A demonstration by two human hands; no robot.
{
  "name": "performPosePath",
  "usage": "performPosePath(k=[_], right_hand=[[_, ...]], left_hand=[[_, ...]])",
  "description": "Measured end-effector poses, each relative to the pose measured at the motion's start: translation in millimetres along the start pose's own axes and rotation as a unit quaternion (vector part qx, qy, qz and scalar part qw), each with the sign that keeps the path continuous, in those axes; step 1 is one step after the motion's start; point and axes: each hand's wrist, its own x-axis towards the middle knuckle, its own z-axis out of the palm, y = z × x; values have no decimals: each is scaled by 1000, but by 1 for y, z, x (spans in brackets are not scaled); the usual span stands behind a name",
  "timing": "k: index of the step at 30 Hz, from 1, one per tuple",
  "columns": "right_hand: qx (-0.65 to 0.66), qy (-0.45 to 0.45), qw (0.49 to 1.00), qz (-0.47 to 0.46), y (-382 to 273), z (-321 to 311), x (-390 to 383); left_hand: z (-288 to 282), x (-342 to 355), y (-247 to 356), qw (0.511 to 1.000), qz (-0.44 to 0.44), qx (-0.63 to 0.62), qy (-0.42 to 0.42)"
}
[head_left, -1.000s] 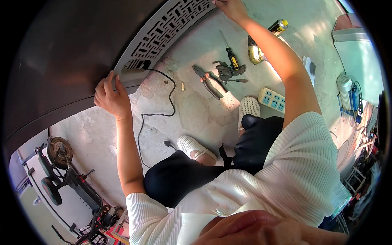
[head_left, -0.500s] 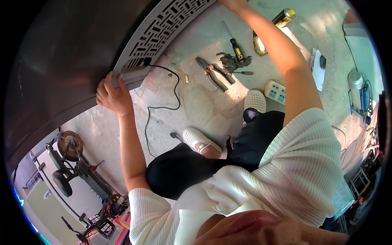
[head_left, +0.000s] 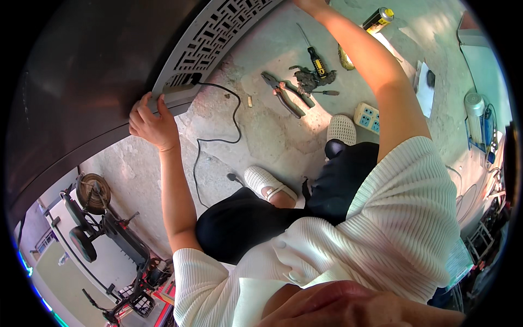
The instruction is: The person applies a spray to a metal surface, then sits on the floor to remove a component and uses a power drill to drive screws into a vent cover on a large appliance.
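A large dark cabinet-like appliance (head_left: 81,60) fills the upper left, with a grey slotted panel (head_left: 212,41) along its lower side. My left hand (head_left: 154,122) grips the panel's near left corner, the thumb on one side and the fingers curled over the edge. At the top rim of the picture, by the panel's far end, is my right hand (head_left: 309,4); its fingers are cut off from sight. A black power cord (head_left: 238,109) leaves the slotted panel close to my left hand and curves down to a plug (head_left: 233,177) on the floor.
On the concrete floor lie pliers (head_left: 280,95), a yellow-black screwdriver (head_left: 316,61), a dark rag-like clump (head_left: 310,82) and a smaller screwdriver (head_left: 328,93). A power strip (head_left: 366,117), a spray can (head_left: 378,20) and paper (head_left: 425,92) are farther right. A scooter (head_left: 111,234) stands lower left.
The view has shifted slightly, and my right forearm sits a little higher. Both hands stay at the panel's two ends, almost as before.
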Motion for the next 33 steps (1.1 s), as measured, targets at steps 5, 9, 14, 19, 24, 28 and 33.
performPosePath(k=[5, 9, 14, 19, 24, 28, 33], right_hand=[[0, 0, 1000, 12, -12, -2, -2], [2, -23, 997, 73, -16, 0, 0], [-5, -19, 995, 100, -13, 2, 2], [-4, -28, 994, 106, -5, 10, 1], [-93, -30, 993, 64, 17, 16, 5], [-142, 88, 986, -12, -3, 17, -2], [-161, 207, 937, -230, -64, 2, 1]], left_hand=[[1, -4, 1, 1000, -1, -8, 6], [1, -1, 3, 1000, -7, 3, 2], [5, -1, 3, 999, 2, 28, 41], [1, -5, 0, 998, 0, 50, 26], [-4, -7, 0, 999, -15, 19, 25], [-2, -9, -1, 998, -33, -11, 46], [-3, -10, -5, 998, -32, -23, 50]])
